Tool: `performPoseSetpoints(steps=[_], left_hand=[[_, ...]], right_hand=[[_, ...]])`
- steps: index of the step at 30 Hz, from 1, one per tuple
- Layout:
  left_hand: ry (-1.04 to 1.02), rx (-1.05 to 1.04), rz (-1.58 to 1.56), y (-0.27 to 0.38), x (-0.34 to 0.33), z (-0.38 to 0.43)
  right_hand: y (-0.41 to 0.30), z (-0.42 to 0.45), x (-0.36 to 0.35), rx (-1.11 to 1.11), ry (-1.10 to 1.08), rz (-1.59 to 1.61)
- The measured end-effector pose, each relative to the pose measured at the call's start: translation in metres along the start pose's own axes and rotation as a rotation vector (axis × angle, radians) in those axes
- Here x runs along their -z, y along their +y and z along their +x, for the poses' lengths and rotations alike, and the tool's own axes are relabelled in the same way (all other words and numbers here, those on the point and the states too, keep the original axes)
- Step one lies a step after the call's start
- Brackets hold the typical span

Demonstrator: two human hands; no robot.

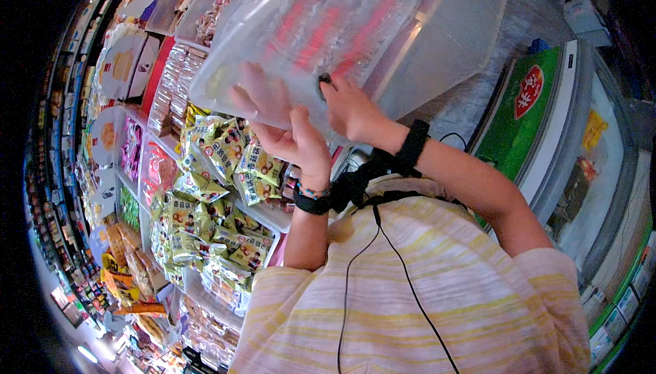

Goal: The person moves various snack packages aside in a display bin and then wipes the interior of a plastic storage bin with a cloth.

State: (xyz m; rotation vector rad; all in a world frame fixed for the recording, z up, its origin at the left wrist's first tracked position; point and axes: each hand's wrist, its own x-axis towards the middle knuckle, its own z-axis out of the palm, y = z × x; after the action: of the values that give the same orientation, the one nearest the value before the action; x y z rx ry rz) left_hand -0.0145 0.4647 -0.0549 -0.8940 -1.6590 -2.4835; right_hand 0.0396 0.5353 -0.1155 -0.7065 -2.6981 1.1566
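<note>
A large translucent plastic cover (302, 30) stands raised in front of me, with red-and-clear packs showing through it. At its lower edge is my left hand (292, 136), its blurred fingers seen through the plastic and its thumb on the near side. Just to the right, my right hand (353, 110) pinches a small black object (324, 86) against or close to the cover; what the object is, I cannot tell. Below and left of my left hand, many green-yellow snack packets (220, 143) are heaped in translucent bins. Black bands circle both wrists.
Bins of purple packets (132, 143), pink packets (160, 169) and green packets (129, 207) line the left side. Clear-wrapped goods (177, 77) stand above them. On the right is a freezer chest (589, 169) with a green panel (528, 112). Dark cables hang down my striped shirt.
</note>
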Motion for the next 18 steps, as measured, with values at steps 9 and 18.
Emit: performPoseSetpoints(steps=[9,18], left_hand=[[0.018,-0.031,0.046,0.002,-0.004,0.004],[-0.018,-0.006,0.140,0.012,-0.012,0.002]], right_hand=[[-0.018,-0.062,0.025,0.295,0.042,0.000],[0.039,-0.068,0.051,0.398,0.014,-0.597]])
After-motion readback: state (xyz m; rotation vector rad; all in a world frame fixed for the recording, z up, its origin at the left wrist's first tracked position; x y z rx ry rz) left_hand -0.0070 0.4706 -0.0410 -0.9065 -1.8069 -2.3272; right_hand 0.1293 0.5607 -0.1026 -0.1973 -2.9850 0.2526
